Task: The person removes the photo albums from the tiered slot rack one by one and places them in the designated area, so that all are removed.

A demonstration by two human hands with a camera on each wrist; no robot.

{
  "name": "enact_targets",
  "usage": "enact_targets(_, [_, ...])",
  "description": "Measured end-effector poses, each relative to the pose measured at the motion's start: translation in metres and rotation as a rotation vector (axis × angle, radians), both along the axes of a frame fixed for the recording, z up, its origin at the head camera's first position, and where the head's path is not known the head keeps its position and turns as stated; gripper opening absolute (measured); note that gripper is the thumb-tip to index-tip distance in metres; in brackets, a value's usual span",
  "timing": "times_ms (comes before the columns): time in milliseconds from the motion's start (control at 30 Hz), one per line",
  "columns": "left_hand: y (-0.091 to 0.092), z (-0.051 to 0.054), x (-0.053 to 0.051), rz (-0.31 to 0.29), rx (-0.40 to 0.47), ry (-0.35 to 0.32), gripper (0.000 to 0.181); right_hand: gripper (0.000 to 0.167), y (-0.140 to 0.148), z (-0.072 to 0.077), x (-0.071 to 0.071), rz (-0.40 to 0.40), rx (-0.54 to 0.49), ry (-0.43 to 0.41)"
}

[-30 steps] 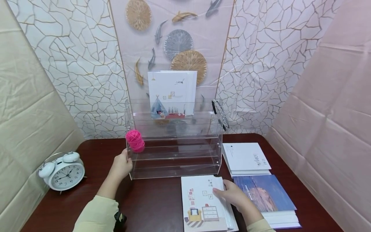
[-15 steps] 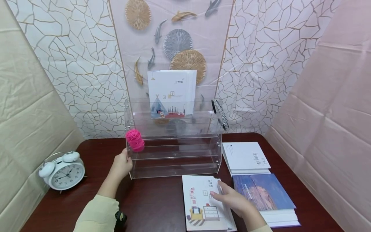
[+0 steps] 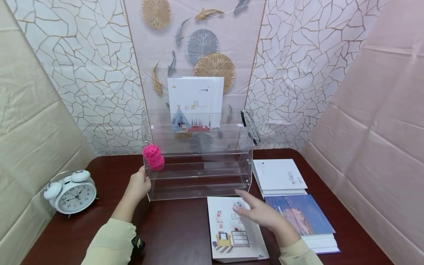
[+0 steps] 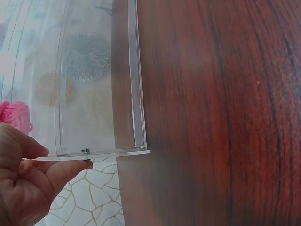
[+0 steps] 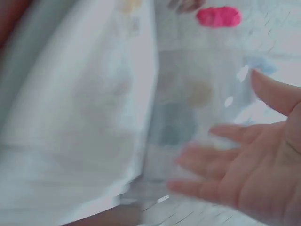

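Note:
My left hand point(image 3: 138, 186) pinches the left side panel of a clear acrylic tiered rack point(image 3: 198, 193); in the left wrist view the thumb and fingers point(image 4: 66, 172) lie on opposite sides of that panel. My right hand point(image 3: 260, 213) is over the right part of a white book point(image 3: 228, 224) with an armchair drawing, lying on the table before the rack. The right wrist view, blurred, has its fingers point(image 5: 197, 188) straight and spread, apart from the book point(image 5: 94, 117). Another white book point(image 3: 185, 90) with a tent drawing stands upright in the rack's top tier.
Pink yarn point(image 3: 153, 157) is at the rack's left side, and a glittery black-and-silver band point(image 3: 251, 127) hangs at its right. A white book point(image 3: 281, 176) and a blue-covered book point(image 3: 304, 213) lie to the right. A white alarm clock point(image 3: 75, 198) stands at the left.
My right hand has let go of the white book's right edge, and its fingers have straightened and moved slightly up and left. My left hand has kept its grip on the rack.

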State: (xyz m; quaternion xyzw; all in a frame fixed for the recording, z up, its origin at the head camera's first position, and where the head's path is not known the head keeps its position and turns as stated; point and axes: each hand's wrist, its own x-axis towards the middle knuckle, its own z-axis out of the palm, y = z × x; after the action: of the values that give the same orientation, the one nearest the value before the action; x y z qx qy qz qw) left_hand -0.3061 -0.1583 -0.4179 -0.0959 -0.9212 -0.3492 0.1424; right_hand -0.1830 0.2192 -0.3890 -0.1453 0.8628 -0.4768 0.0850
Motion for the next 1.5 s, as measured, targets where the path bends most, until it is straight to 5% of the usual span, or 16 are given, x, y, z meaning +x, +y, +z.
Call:
enact_targets(133, [-0.001, 0.0, 0.0, 0.001, 0.006, 0.006, 0.035, 0.05, -0.02, 0.04, -0.023, 0.1, -0.135, 0.176])
enact_targets(267, [-0.001, -0.001, 0.001, -0.003, 0.012, 0.019, 0.035, 0.045, -0.042, 0.086, -0.049, 0.076, -0.243, 0.355])
enact_targets(433, [0.0, -0.001, 0.0, 0.014, 0.005, 0.026, 0.035, 0.047, -0.064, 0.13, -0.096, -0.05, -0.274, 0.581])
enact_targets(600, [0.004, 0.0, -0.001, 0.007, 0.006, -0.004, 0.035, 0.061, -0.072, 0.15, -0.142, -0.295, -0.22, 0.716])
enact_targets(733, [0.005, 0.001, 0.0, 0.01, -0.002, -0.006, 0.036, 0.081, -0.077, 0.157, -0.168, -0.488, -0.175, 0.704])
enact_targets(833, [0.002, 0.0, -0.001, 0.013, -0.003, -0.007, 0.036, 0.09, -0.082, 0.161, -0.184, -0.559, -0.195, 0.633])
enact_targets(1033, [0.001, -0.001, -0.002, 0.014, 0.001, -0.011, 0.037, 0.086, -0.089, 0.166, -0.205, -0.545, -0.289, 0.548])
enact_targets(1267, [0.002, -0.001, -0.002, 0.012, 0.005, -0.003, 0.035, 0.067, -0.092, 0.167, -0.21, -0.562, -0.234, 0.54])
enact_targets(1500, [0.001, -0.001, -0.003, 0.019, 0.011, 0.02, 0.036, 0.065, -0.097, 0.174, -0.213, -0.555, -0.247, 0.512])
